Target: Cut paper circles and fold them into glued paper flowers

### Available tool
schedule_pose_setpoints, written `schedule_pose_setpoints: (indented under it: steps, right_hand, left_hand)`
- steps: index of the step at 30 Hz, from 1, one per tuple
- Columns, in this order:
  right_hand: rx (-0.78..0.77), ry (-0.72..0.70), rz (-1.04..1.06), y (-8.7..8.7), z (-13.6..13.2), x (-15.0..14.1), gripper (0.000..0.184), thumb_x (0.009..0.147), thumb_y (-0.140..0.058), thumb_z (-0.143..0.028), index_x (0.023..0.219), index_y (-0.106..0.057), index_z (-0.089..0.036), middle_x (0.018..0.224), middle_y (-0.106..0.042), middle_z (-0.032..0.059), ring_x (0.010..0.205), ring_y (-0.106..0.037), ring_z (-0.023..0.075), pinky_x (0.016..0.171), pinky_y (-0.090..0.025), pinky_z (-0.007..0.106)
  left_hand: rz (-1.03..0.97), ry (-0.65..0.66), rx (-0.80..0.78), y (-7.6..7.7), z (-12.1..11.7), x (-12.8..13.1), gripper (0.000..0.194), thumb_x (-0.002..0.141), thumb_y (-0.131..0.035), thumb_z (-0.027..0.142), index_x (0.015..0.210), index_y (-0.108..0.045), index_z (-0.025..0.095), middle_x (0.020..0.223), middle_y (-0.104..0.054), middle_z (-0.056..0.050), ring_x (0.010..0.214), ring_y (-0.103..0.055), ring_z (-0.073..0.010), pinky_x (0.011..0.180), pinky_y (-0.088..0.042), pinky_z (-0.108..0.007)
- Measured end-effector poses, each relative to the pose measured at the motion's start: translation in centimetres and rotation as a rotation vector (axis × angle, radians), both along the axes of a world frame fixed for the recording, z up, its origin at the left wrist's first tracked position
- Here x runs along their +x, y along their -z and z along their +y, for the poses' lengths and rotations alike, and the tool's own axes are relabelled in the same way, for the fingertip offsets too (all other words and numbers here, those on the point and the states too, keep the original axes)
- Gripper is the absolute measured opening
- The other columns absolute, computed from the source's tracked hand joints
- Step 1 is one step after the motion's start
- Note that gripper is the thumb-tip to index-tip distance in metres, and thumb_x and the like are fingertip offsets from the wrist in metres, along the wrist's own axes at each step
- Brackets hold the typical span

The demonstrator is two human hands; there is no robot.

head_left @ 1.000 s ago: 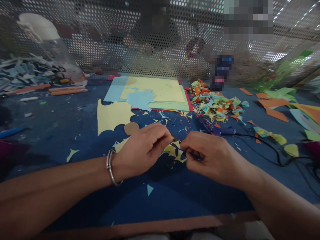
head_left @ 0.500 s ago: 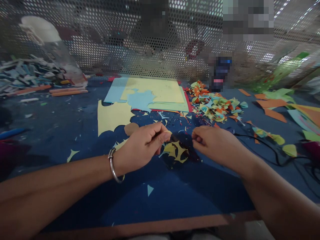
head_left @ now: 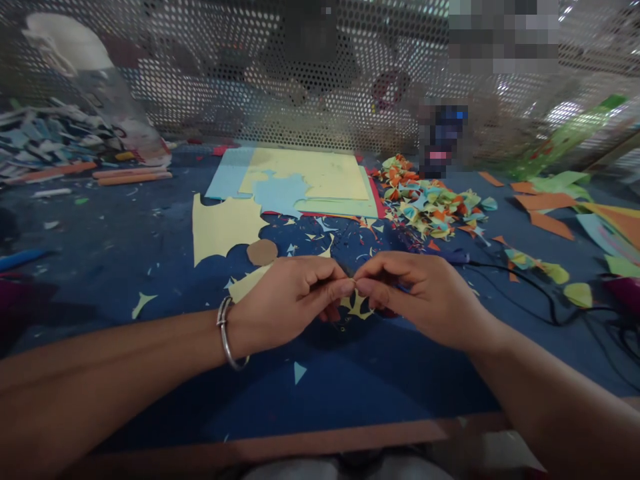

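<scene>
My left hand (head_left: 300,297), with a silver bangle at the wrist, is closed in a pinch on a small yellow paper piece (head_left: 355,283). My right hand (head_left: 425,293) pinches the same piece from the other side, fingertips meeting those of the left. Most of the paper is hidden by the fingers. Below them lie yellow paper offcuts (head_left: 358,308) with curved edges. A brown disc (head_left: 262,252) rests beyond my left hand, next to a yellow sheet (head_left: 223,227) with rounded bites cut from its edges.
Stacked coloured sheets (head_left: 310,173) lie at the back, beside a heap of folded paper pieces (head_left: 430,207). A clear bottle (head_left: 120,113) stands at the left near paper strips (head_left: 45,140). A black cable (head_left: 530,283) runs along the right. A perforated metal screen (head_left: 210,87) closes the back.
My right hand has moved left to meet my left hand and now grips the yellow paper piece too. The brown disc shows more fully. The view has shifted slightly.
</scene>
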State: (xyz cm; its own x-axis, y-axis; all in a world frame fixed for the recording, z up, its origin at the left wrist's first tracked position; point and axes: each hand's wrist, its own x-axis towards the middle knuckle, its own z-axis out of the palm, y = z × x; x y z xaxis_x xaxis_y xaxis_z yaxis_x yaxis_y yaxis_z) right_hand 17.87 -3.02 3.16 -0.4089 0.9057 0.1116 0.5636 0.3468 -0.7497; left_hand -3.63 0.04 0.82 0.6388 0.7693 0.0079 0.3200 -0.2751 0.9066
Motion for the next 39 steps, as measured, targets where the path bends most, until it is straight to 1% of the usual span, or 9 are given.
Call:
schedule_pose_setpoints:
  steps: [4,8,11,15,19,24,29,34,39]
  right_hand:
    - [0.035,0.026,-0.002,0.3,0.0,-0.1,0.018,0.097,-0.059,-0.029,0.087,-0.070,-0.018,0.073,-0.067,-0.0003,0.059,-0.057,0.0091,0.056,-0.044,0.022]
    - [0.163,0.141,-0.013,0.5,0.0,0.0,0.012,0.093,-0.060,-0.022,0.083,-0.066,-0.019,0.071,-0.065,-0.0010,0.059,-0.056,0.0093,0.056,-0.045,0.022]
    - [0.280,0.233,-0.064,0.5,0.3,0.4,0.010,0.090,-0.061,-0.017,0.081,-0.064,-0.020,0.071,-0.064,-0.0011,0.059,-0.056,0.0097,0.056,-0.045,0.022]
    - [0.316,0.221,-0.110,0.6,0.6,0.6,0.011,0.088,-0.061,-0.015,0.079,-0.063,-0.020,0.071,-0.064,-0.0012,0.060,-0.055,0.0098,0.055,-0.044,0.022]
    - [0.323,0.153,-0.124,0.8,0.6,0.6,0.013,0.089,-0.058,-0.014,0.079,-0.063,-0.019,0.071,-0.063,-0.0013,0.060,-0.056,0.0092,0.057,-0.045,0.022]
    - [0.328,0.130,-0.155,1.0,0.7,0.6,0.011,0.090,-0.059,-0.016,0.080,-0.064,-0.018,0.071,-0.063,-0.0012,0.059,-0.056,0.0092,0.057,-0.044,0.022]
    - [0.344,0.106,-0.176,1.0,0.8,0.5,0.013,0.091,-0.058,-0.015,0.080,-0.065,-0.017,0.071,-0.063,-0.0009,0.059,-0.056,0.0090,0.058,-0.045,0.022]
    - [0.424,0.078,-0.176,1.0,0.8,0.5,0.013,0.091,-0.058,-0.016,0.080,-0.064,-0.016,0.071,-0.061,-0.0009,0.058,-0.055,0.0082,0.057,-0.044,0.021]
    - [0.463,0.027,-0.176,1.2,0.6,0.5,0.011,0.092,-0.059,-0.015,0.082,-0.065,-0.017,0.073,-0.062,-0.0006,0.061,-0.056,0.0085,0.059,-0.045,0.022]
  left_hand:
    - [-0.033,-0.002,-0.032,0.3,0.3,-0.1,0.033,0.098,-0.052,0.045,0.081,-0.065,0.020,0.071,-0.071,0.000,0.065,-0.068,-0.0136,0.063,-0.052,-0.023]
    - [0.092,-0.007,0.184,0.5,0.9,-0.3,0.028,0.098,-0.053,0.043,0.092,-0.069,0.021,0.080,-0.071,-0.002,0.071,-0.065,-0.0152,0.066,-0.047,-0.027]
    - [0.253,0.020,0.397,0.8,1.4,-0.4,0.024,0.091,-0.064,0.038,0.106,-0.069,0.019,0.097,-0.069,-0.006,0.093,-0.063,-0.0226,0.081,-0.047,-0.033]
    - [0.373,0.113,0.501,1.1,1.5,-0.5,0.023,0.089,-0.067,0.033,0.104,-0.068,0.016,0.111,-0.063,-0.010,0.108,-0.056,-0.0287,0.093,-0.043,-0.041]
    - [0.368,0.141,0.504,1.3,1.5,-0.4,0.007,0.091,-0.061,0.020,0.094,-0.067,0.017,0.106,-0.061,-0.008,0.105,-0.055,-0.0264,0.093,-0.042,-0.040]
    - [0.356,0.104,0.502,1.4,1.5,-0.3,0.016,0.088,-0.064,0.024,0.102,-0.065,0.016,0.105,-0.061,-0.009,0.104,-0.055,-0.0275,0.096,-0.042,-0.044]
    - [0.306,0.126,0.551,1.5,1.6,-0.4,0.008,0.088,-0.058,0.016,0.089,-0.066,0.016,0.102,-0.062,-0.009,0.098,-0.058,-0.0239,0.090,-0.045,-0.039]
    - [0.141,-0.005,0.557,1.5,1.5,-0.5,0.011,0.082,-0.060,0.007,0.085,-0.063,0.018,0.086,-0.066,-0.001,0.075,-0.061,-0.0133,0.066,-0.045,-0.025]
    - [0.031,-0.109,0.624,1.0,1.4,-0.4,0.010,0.078,-0.067,0.006,0.079,-0.066,0.016,0.078,-0.070,0.001,0.071,-0.064,-0.0107,0.066,-0.046,-0.022]
